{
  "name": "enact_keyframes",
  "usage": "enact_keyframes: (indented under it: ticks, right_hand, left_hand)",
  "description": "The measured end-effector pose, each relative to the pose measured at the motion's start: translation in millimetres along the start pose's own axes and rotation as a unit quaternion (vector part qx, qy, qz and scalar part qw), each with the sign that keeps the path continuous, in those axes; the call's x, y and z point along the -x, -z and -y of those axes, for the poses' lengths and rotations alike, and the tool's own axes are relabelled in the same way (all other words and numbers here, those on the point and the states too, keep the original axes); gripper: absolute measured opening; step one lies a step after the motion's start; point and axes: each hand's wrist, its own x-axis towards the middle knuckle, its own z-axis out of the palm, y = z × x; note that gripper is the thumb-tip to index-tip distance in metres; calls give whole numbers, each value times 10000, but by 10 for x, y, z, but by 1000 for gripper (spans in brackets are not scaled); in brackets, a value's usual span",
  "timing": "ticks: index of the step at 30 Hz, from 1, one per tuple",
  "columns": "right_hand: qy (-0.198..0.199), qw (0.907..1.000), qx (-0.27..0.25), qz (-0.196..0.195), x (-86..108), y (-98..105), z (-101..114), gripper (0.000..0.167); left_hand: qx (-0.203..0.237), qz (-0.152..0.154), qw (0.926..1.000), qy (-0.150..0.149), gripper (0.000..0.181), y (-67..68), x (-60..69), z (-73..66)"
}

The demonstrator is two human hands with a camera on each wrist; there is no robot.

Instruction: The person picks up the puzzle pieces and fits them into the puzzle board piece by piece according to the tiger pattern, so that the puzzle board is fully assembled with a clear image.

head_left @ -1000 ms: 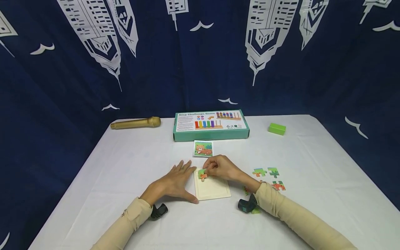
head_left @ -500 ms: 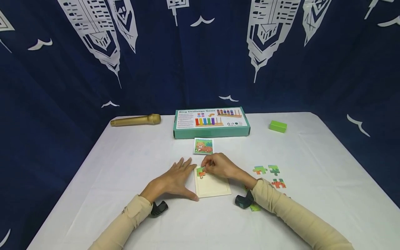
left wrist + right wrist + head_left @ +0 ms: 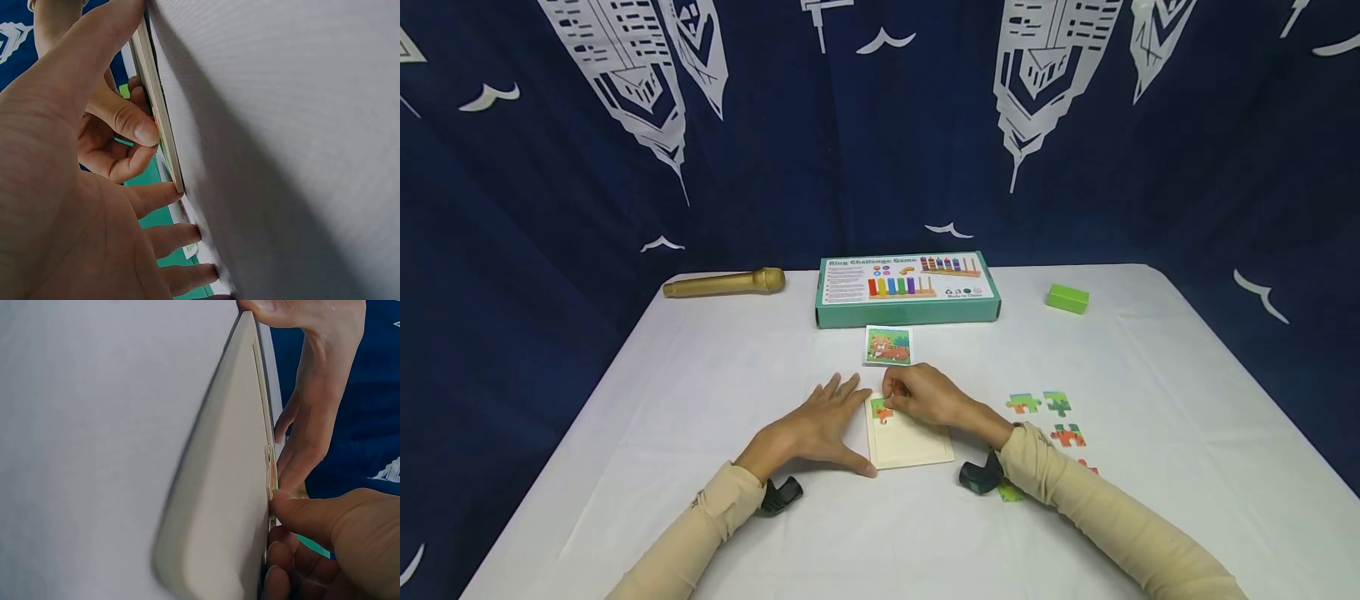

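Note:
A shallow cream puzzle tray lies on the table, its raised rim facing up. In its far left corner is a green-and-orange jigsaw piece, whose wooden edge shows in the right wrist view. My right hand pinches this piece at its right side, thumb against it and the other fingers curled. My left hand lies spread to the tray's left; its thumb and forefinger touch the tray's left edge. More jigsaw pieces lie on the right, some partly hidden by my right forearm.
Beyond the tray lies a small tiger picture card. Behind it is a green Ring Challenge Game box. A gold microphone lies at the back left, a bright green block at the back right. A dark blue curtain hangs behind.
The jigsaw piece has shifted slightly left and up into the tray's corner, turned straighter, with my right hand moving along. My left hand stays in place. The whole view has tilted a little.

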Motion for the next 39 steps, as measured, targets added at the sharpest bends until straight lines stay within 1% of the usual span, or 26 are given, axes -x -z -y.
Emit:
enact_keyframes:
  ticks: [7,11,14,17,20,23,26,30,35,39]
  right_hand:
    - [109,9999,46,65,31,75,-3,4]
    - [110,9999,-41,119,149,250,-19,16]
    - [102,9999,-50,73,302,424,-117,21]
    - [-31,9999,-12,-128,508,593,-266,24]
    - [-343,9986,-96,-385,745,732,-415,27]
    - [-645,9962,-71,-582,969,825,-544,30]
    - [-859,9942,172,-629,1163,867,-654,36]
    - [-1134,9920,336,-431,1336,882,-776,38]
    - [-1318,9909,210,-146,1397,886,-874,35]
    - [-1305,9911,245,-101,1395,891,-901,36]
  left_hand:
    - [-69,-16,10000,15,117,16,-7,5]
    - [-37,-77,9999,61,117,6,-17,17]
    - [30,-110,9999,75,117,2,-24,17]
    - [43,-130,9999,55,117,3,-29,15]
    - [25,-123,9999,40,118,4,-33,18]
    - [-2,-109,9999,70,118,3,-34,24]
    - [1,-86,9999,87,117,0,-26,27]
    - [70,-56,9999,76,117,-2,-15,23]
    - [40,-47,10000,73,117,4,-12,26]
    - [42,-46,10000,74,117,13,-16,33]
